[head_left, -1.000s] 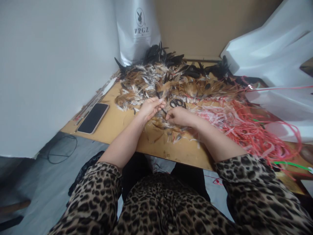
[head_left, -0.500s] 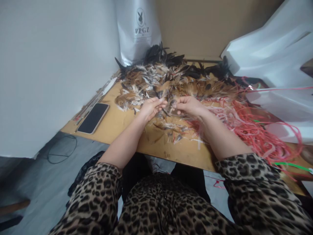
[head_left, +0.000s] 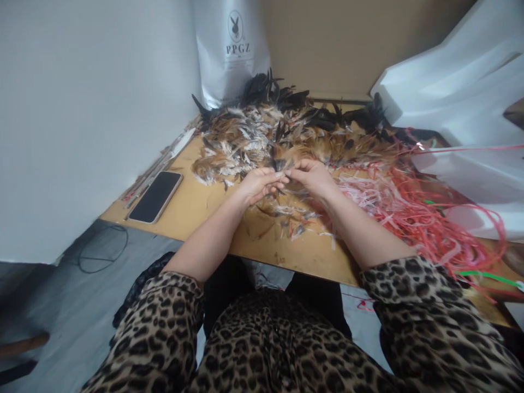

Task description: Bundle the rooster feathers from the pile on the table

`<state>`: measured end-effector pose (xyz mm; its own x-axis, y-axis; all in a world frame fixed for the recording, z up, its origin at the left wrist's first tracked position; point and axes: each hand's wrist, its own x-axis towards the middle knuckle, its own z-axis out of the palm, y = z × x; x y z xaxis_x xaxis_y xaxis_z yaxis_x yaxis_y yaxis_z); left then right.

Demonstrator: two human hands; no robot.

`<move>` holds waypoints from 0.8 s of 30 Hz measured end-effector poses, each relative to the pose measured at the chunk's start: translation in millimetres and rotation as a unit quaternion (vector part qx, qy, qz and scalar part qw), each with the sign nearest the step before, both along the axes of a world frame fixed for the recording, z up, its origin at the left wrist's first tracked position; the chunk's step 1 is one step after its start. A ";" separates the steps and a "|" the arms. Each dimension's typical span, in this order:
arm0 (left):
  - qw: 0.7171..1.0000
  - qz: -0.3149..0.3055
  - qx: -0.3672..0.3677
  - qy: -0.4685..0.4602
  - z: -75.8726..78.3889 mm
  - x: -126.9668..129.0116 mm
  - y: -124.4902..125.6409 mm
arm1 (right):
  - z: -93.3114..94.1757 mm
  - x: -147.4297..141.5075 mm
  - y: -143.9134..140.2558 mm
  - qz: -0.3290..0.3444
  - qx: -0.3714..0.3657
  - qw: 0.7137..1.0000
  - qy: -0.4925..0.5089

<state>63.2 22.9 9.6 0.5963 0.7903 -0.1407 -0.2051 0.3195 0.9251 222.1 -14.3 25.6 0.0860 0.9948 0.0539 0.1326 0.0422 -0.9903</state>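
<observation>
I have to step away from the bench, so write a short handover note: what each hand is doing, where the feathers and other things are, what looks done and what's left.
Left hand: fingers pinched on a small bunch of feathers.
Right hand: fingertips meet the left at the same bunch.
Feather pile: brown, white and black, spread across the far side of the table.
Red and pink strips: tangled on the right.
Phone: face up, near the left edge.
Done: cannot tell how many bunches are finished.
Left: most feathers lie loose in the pile.
</observation>
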 end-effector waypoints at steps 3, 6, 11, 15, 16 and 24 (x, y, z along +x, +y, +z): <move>1.000 0.007 -0.006 0.007 1.5 1.0 -1.0 | -0.5 -1.0 0.0 -0.012 0.011 1.000 -0.020; 1.000 0.014 -0.011 0.008 1.9 2.1 -1.9 | -2.1 -1.3 0.4 -0.017 0.025 0.999 -0.042; 0.999 0.024 0.020 0.030 2.3 1.8 -2.4 | -3.3 -1.9 1.1 -0.017 0.030 0.999 -0.026; 0.997 0.050 0.046 0.030 2.5 -0.8 1.7 | 4.0 2.5 -1.7 0.021 0.001 0.998 -0.052; 0.997 0.060 0.045 0.026 2.4 -1.6 3.3 | 6.8 4.4 -3.1 0.045 -0.008 0.996 -0.072; 0.994 0.106 0.034 0.006 0.8 -3.5 9.2 | 18.6 5.7 -17.7 0.264 -0.028 0.901 -0.344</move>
<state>59.7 32.0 10.4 0.4148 0.9056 -0.0889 -0.2490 0.2069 0.9461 227.8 -31.9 44.1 -0.4334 0.8905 -0.1383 0.6919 0.2305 -0.6842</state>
